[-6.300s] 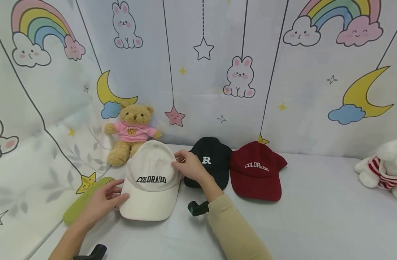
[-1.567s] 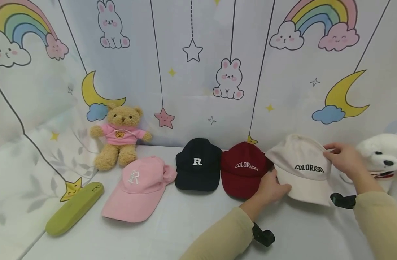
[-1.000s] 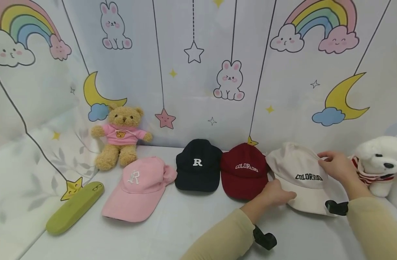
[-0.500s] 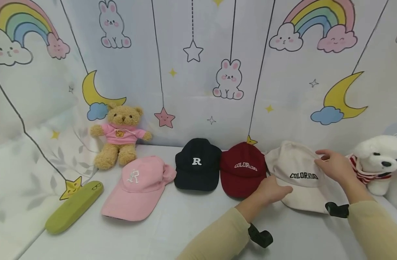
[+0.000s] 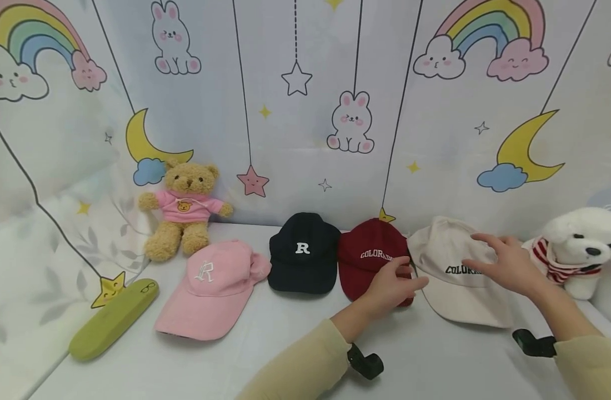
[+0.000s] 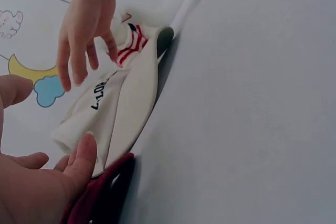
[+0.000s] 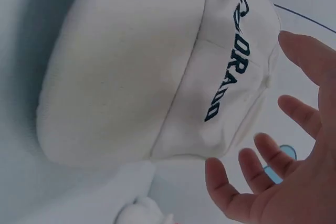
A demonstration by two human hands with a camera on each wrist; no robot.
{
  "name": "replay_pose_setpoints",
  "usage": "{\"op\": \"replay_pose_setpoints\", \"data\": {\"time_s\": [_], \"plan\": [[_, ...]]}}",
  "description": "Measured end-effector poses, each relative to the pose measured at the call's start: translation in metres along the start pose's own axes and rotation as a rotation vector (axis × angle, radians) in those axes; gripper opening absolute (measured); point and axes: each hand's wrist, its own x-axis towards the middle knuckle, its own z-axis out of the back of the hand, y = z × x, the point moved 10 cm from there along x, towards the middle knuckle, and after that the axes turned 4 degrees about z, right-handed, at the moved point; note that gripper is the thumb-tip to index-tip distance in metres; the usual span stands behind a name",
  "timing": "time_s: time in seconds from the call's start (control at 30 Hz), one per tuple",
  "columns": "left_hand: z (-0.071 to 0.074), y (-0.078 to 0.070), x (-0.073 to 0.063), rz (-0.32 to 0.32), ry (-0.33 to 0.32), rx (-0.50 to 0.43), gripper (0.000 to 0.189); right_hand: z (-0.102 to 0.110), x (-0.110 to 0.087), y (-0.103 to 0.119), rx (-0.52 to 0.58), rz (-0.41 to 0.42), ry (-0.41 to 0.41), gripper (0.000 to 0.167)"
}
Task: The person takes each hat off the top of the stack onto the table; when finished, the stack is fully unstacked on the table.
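Note:
A cream baseball cap (image 5: 467, 305) lettered COLORADO lies on the white table, right of a dark red cap (image 5: 367, 278). My right hand (image 5: 515, 266) hovers over the cream cap's right side, fingers spread and covering part of the lettering. In the right wrist view nothing lies between the thumb and fingers of that hand (image 7: 294, 182), and the cream cap (image 7: 126, 66) is beyond it. My left hand (image 5: 385, 289) overlaps the red cap's brim, its thumb pointing toward the cream cap. The left wrist view shows this hand (image 6: 42, 187) holding nothing.
A black cap (image 5: 304, 272) with a white R and a pink cap (image 5: 205, 305) continue the row leftward. At far left are a green glasses case (image 5: 113, 322) and a seated teddy bear (image 5: 188, 208). A white plush dog (image 5: 580, 244) sits at right. A printed cloth (image 5: 295, 139) hangs behind.
The cream cap was carried from over the pink cap to the red cap's right and lowered onto the table. Both hands have just let go; the left has drawn back leftward.

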Motion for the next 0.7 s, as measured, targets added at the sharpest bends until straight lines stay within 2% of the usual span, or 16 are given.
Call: {"op": "replay_pose_setpoints", "data": {"time_s": [0.17, 0.37, 0.57, 0.7], "plan": [[0.015, -0.003, -0.008, -0.051, 0.063, -0.08, 0.057, -0.009, -0.009, 0.009, -0.008, 0.04, -0.02, 0.075], [0.034, -0.008, -0.016, -0.13, 0.161, -0.128, 0.061, -0.021, -0.015, 0.01, 0.002, 0.021, 0.011, 0.08], [0.052, -0.011, -0.026, -0.178, 0.227, -0.133, 0.062, -0.026, -0.016, 0.012, -0.036, 0.025, 0.007, 0.081], [0.065, -0.011, -0.036, -0.201, 0.252, -0.082, 0.063, -0.03, -0.015, 0.009, -0.042, 0.015, -0.002, 0.082]]}}
